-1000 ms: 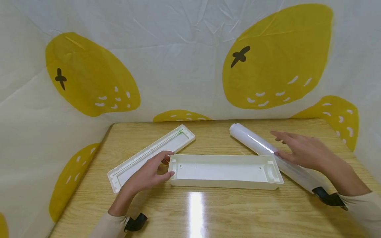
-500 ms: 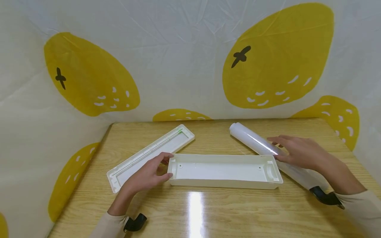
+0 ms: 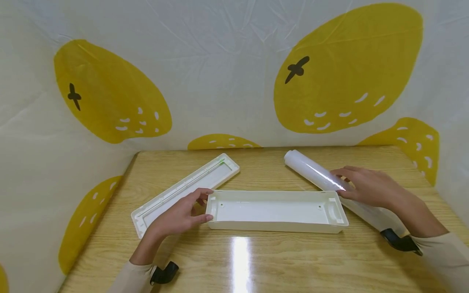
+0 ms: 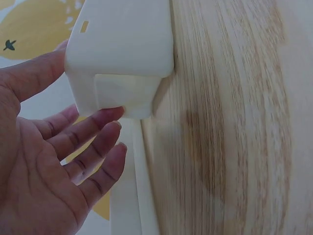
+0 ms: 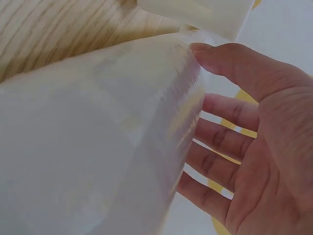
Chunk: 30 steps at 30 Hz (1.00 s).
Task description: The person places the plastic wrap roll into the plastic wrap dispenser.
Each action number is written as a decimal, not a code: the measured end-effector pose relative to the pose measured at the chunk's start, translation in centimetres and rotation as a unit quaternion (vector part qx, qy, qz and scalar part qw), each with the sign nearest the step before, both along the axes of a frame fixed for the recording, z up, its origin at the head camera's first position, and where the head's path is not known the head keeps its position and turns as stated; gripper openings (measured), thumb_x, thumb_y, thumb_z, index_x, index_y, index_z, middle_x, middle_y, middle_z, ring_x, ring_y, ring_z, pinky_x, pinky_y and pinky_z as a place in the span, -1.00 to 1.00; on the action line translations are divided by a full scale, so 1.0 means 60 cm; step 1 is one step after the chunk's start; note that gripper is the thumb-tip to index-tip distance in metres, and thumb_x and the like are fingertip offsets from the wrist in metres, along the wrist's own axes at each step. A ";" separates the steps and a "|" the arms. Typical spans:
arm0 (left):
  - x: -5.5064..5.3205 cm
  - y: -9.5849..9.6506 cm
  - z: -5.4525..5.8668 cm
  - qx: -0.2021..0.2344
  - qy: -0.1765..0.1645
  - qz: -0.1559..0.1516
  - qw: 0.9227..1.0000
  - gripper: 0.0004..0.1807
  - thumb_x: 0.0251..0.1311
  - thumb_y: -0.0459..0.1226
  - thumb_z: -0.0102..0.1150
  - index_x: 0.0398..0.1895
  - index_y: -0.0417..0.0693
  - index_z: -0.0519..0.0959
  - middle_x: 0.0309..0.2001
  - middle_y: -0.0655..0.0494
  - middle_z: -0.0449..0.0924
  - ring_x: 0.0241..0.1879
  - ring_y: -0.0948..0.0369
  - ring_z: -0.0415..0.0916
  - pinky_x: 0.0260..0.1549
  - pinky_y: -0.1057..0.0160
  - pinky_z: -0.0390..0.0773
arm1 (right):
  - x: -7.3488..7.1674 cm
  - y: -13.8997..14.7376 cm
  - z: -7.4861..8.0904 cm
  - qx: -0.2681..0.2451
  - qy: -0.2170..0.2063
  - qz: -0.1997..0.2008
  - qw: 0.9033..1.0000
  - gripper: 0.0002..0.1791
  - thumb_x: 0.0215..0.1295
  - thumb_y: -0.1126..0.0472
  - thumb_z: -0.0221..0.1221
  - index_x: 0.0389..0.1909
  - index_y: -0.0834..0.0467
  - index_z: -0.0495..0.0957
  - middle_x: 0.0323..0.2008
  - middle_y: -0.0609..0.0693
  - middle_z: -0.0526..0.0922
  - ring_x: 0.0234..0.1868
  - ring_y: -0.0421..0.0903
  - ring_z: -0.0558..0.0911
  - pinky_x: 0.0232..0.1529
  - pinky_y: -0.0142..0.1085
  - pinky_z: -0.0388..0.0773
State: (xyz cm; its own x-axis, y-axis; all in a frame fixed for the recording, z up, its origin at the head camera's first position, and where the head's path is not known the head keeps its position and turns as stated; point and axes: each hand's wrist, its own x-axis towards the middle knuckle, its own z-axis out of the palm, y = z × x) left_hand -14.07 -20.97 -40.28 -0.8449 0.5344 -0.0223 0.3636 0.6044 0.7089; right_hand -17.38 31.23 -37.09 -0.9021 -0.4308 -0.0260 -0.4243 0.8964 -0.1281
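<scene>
My left hand (image 3: 179,213) holds the left end of a long, open-topped white plastic box (image 3: 271,226), thumb at the near side and fingers at the far corner. The left wrist view has the box's end (image 4: 120,54) close up, with thumb and fingertips against it. My right hand (image 3: 371,187) grips the middle of a roll of cling film (image 3: 311,169), which lies slantwise behind and right of the box. Thumb and fingers sit on opposite sides of the roll (image 5: 98,137) in the right wrist view. Part of the roll is hidden under that hand.
A narrow white lid-like tray (image 3: 190,185) with a ridge along it lies slantwise at the back left of the wooden table (image 3: 286,264), partly behind my left hand. A lemon-print sheet (image 3: 220,89) hangs behind the table and at its sides.
My right hand has moved a little left and its fingers have come round the roll of cling film. The roll has shifted slightly. My left hand and the box have barely moved.
</scene>
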 end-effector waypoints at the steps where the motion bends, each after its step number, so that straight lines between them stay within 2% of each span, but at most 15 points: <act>1: 0.000 0.000 0.000 0.001 -0.001 -0.001 1.000 -0.28 0.27 -0.02 0.37 0.43 0.07 0.30 0.09 0.19 0.53 0.04 0.17 0.49 0.00 0.06 0.55 | 0.000 0.000 0.000 -0.002 -0.001 -0.002 1.000 -0.33 0.23 -0.06 0.39 0.27 0.21 0.53 0.03 0.20 0.67 -0.15 0.04 0.68 -0.36 0.01 0.60; 14: -0.001 0.001 0.001 -0.003 -0.003 0.000 1.000 -0.27 0.27 0.00 0.37 0.43 0.08 0.30 0.10 0.19 0.52 0.05 0.18 0.49 0.02 0.04 0.55 | -0.005 -0.001 -0.010 -0.027 0.013 -0.020 0.999 -0.29 0.21 -0.11 0.39 0.28 0.19 0.50 0.07 0.24 0.63 -0.13 0.06 0.67 -0.42 -0.02 0.56; 21: -0.001 0.001 0.002 -0.010 0.001 0.000 1.000 -0.27 0.27 0.02 0.36 0.43 0.08 0.30 0.11 0.18 0.51 0.06 0.17 0.49 0.05 0.00 0.54 | -0.012 -0.002 -0.017 -0.032 0.020 -0.019 0.999 -0.26 0.22 -0.12 0.39 0.30 0.22 0.49 0.10 0.29 0.60 -0.09 0.13 0.66 -0.31 0.11 0.61; 30: -0.001 0.000 0.002 -0.002 -0.008 0.003 1.000 -0.26 0.25 0.03 0.38 0.42 0.07 0.32 0.11 0.18 0.53 0.07 0.15 0.50 0.08 -0.03 0.53 | -0.019 -0.002 -0.018 -0.033 0.009 -0.023 0.999 -0.22 0.22 -0.16 0.39 0.31 0.24 0.46 0.06 0.29 0.61 -0.12 0.11 0.64 -0.29 0.09 0.61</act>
